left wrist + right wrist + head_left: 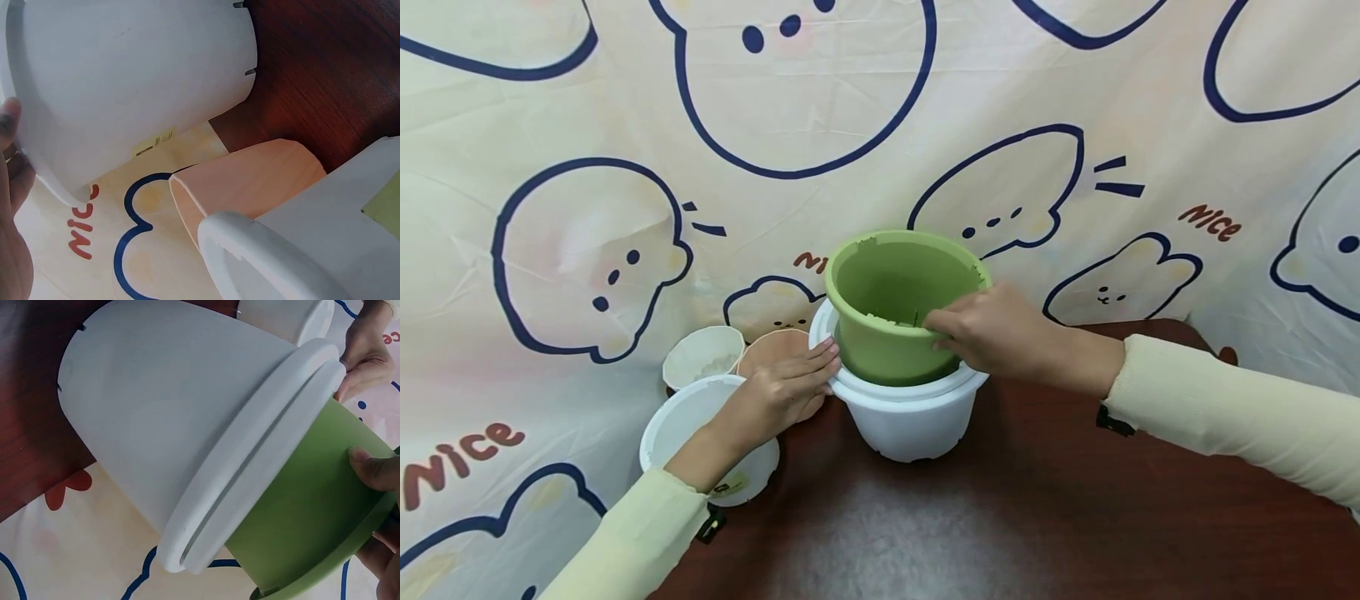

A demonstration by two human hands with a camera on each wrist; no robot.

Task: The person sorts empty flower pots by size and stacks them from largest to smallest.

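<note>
A green flowerpot point(887, 354) sits partway down inside white flowerpots point(910, 421), its rim standing well above theirs. Two white rims point(250, 462) lie one against the other in the right wrist view, so the white pots are nested. My right hand point(992, 329) grips the green pot's near right rim, with the thumb point(375, 469) on the outer wall. On the left side, my left hand point(786, 387) holds the white rim, its fingers over the edge. The green pot's base is hidden inside the white ones.
Left of the stack stand a larger white pot point(662, 433), an orange-pink pot point(250, 175) and a small white pot point(703, 354). Everything rests on a dark reddish-brown table point(1075, 517). A printed cloth point(820, 208) hangs close behind.
</note>
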